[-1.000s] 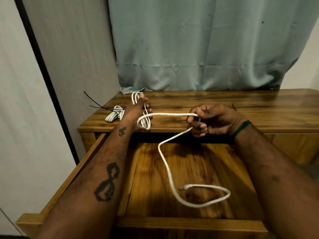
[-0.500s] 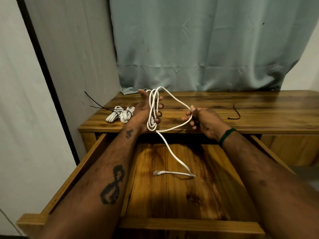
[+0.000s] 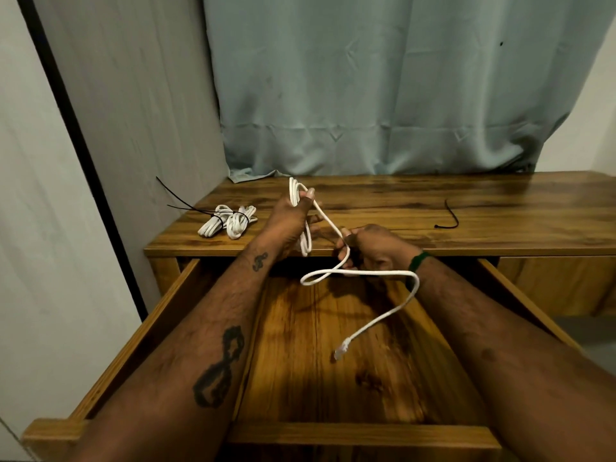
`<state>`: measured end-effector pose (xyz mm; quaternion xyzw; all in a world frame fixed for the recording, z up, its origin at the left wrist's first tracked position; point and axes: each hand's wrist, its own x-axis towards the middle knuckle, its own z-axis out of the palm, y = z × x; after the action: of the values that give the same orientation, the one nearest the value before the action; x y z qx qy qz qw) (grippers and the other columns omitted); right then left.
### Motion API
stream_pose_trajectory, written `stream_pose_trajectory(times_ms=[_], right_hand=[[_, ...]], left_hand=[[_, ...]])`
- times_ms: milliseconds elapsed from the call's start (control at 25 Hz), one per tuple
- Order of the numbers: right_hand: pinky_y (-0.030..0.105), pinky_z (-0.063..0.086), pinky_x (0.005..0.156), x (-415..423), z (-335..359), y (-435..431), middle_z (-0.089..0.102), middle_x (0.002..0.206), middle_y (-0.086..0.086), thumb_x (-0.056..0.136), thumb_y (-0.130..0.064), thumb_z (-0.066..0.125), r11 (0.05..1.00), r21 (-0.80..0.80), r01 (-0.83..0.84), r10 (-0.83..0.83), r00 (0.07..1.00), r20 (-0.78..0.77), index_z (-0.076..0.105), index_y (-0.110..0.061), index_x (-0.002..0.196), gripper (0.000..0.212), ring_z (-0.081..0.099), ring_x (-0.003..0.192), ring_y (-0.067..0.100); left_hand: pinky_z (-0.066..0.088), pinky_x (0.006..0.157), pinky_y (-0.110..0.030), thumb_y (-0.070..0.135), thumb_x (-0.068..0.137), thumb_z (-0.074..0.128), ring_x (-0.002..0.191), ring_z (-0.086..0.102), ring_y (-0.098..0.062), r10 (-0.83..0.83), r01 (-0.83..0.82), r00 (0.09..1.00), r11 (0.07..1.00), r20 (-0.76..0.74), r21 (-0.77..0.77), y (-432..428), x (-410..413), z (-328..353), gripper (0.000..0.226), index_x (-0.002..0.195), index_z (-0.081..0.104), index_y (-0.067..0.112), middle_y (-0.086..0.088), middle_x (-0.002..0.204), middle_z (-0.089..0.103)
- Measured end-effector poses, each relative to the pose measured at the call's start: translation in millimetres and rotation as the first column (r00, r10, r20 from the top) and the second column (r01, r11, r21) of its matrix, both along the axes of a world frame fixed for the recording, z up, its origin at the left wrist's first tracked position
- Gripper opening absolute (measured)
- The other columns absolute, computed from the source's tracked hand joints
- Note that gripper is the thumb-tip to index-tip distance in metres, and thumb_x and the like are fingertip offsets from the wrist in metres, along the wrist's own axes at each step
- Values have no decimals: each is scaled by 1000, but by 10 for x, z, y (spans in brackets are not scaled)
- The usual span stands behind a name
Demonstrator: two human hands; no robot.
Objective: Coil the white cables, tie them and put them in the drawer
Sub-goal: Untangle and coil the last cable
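My left hand (image 3: 288,225) holds a partly wound coil of the white cable (image 3: 383,272) upright over the front edge of the wooden desk (image 3: 433,208). My right hand (image 3: 370,251) pinches the loose run of the same cable just right of the coil. From there the cable loops across and hangs down, its plug end (image 3: 341,351) dangling over the open drawer (image 3: 333,355). Two coiled white cables (image 3: 228,222), bound with black ties, lie at the desk's left end.
A loose black cable tie (image 3: 450,220) lies on the desk to the right. A grey-blue curtain (image 3: 383,88) hangs behind the desk. A wall (image 3: 83,161) stands close on the left. The drawer's front rail (image 3: 350,435) is nearest me.
My right hand came down and back from the coil, drawing out another length. The loose tail swung right and its plug lifted off the drawer floor.
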<state>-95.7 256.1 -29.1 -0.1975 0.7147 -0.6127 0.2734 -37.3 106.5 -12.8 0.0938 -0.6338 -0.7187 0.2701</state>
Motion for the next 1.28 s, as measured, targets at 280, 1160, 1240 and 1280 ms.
stream_pose_trajectory(times_ms=[280,1160,1240,1280], right_hand=[[48,62,64,231,4,-39,67,68,15,106,-22,44,977,57,-205,201,977,68,59,-1,98,27,68,59,28],[17,30,36,-3,126,-43,44,56,3,101,-33,55,934,-349,77,-128,984,-124,61,-7,99,27,34,35,7],[19,35,38,22,80,-91,49,57,3,102,-34,55,942,-326,77,-125,984,-128,68,-5,105,32,40,37,9],[21,39,39,42,51,-117,53,59,4,102,-36,53,949,-308,70,-119,983,-143,69,-7,107,34,43,39,11]], left_hand=[[53,46,-34,44,96,65,49,59,-16,50,-51,999,994,10,99,166,-168,-110,45,114,51,5,-14,84,56],[36,50,-23,44,86,76,57,45,-12,-341,363,923,925,178,-110,-12,102,-89,44,106,66,7,-4,76,62],[51,58,-34,18,89,72,66,58,-24,-274,291,948,952,161,-98,21,42,-85,20,105,67,6,-15,82,65],[57,65,-44,14,91,68,70,62,-31,-263,271,954,962,145,-37,34,7,-96,18,105,65,4,-21,81,64]])
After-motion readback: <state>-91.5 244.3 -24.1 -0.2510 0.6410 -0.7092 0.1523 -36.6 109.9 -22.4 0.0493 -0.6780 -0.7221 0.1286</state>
